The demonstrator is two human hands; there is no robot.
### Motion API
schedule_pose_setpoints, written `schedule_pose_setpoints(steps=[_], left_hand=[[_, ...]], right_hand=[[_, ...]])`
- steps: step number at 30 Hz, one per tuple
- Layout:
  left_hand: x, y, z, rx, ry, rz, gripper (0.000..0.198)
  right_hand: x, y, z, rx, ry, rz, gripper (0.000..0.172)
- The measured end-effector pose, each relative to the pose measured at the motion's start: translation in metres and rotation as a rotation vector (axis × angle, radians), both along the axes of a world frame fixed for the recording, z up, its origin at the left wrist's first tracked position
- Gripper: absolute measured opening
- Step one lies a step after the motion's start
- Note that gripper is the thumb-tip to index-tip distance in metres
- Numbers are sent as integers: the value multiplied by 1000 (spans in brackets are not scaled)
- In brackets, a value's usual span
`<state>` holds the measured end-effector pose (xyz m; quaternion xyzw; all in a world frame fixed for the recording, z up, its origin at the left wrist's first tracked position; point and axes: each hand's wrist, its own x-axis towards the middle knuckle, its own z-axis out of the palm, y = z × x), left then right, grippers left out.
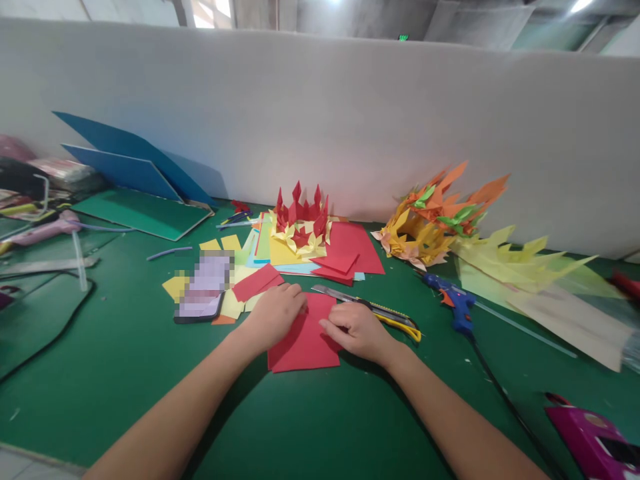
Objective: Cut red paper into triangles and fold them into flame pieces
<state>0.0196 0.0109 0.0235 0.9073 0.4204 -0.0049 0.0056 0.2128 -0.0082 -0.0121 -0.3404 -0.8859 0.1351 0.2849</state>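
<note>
A sheet of red paper [305, 347] lies flat on the green table in front of me, apparently folded or stacked in layers at its lower edge. My left hand [280, 313] presses on its upper left side with curled fingers. On its right edge, my right hand [357, 330] is closed, thumb stretched along the paper and fingers bent under. A yellow-and-black utility knife [395, 317] lies just beyond my right hand. Smaller red paper pieces [257, 283] rest beyond my left hand, beside a phone [205, 287] with a blurred screen.
A red and yellow paper crown [300, 223] stands on coloured sheets at the back. Orange paper crowns [425, 233] and a yellow one [520, 257] sit to the right. A blue glue gun [457, 303] trails its cable. Blue boards [130, 170] lean left; a pink glue gun [50, 230] lies there.
</note>
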Motion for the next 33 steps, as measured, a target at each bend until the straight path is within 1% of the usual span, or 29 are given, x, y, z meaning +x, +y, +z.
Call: schedule_pose_setpoints(steps=[6,9,11,13,16,19,21,24,26,27,28,30,31,32,33], left_hand=[[-6,5,-8,86,-13,-25,23],[-12,7,-8,135,-86,33,23],[-16,8,-6,121,-205,109,22],[-19,8,-3,84,-369,163,21],[-18,5,-1,41,-626,221,16],[-14,2,0,-27,-827,273,11],[-11,0,0,-90,-963,284,11],[-8,-2,2,-205,-1175,292,13],[-8,-3,4,-292,-1289,297,17],[-8,-3,5,-341,-1340,297,21],[-8,-3,6,-398,-1387,296,26],[-9,-3,8,-532,-1445,296,33],[-10,-3,9,-602,-1456,302,32],[-10,-2,9,-666,-1457,310,28],[-11,-2,8,-720,-1441,315,22]], right_hand=[[-1,2,-3,-126,61,6,41],[-1,3,-3,-199,116,2,42],[-1,3,-4,-257,162,-24,42],[-1,2,-4,-318,240,-66,40],[-3,1,-7,-364,452,-149,38],[-8,1,-11,-296,724,-235,48],[-11,3,-13,-219,829,-260,56],[-13,5,-13,-112,855,-245,71],[-12,5,-11,-59,818,-214,74],[-11,4,-10,-31,777,-201,69],[-10,3,-8,-1,722,-194,60],[-8,1,-4,71,616,-187,36],[-7,0,-2,107,575,-180,27],[-6,-1,-1,136,544,-168,24],[-6,-2,0,158,516,-148,24]])
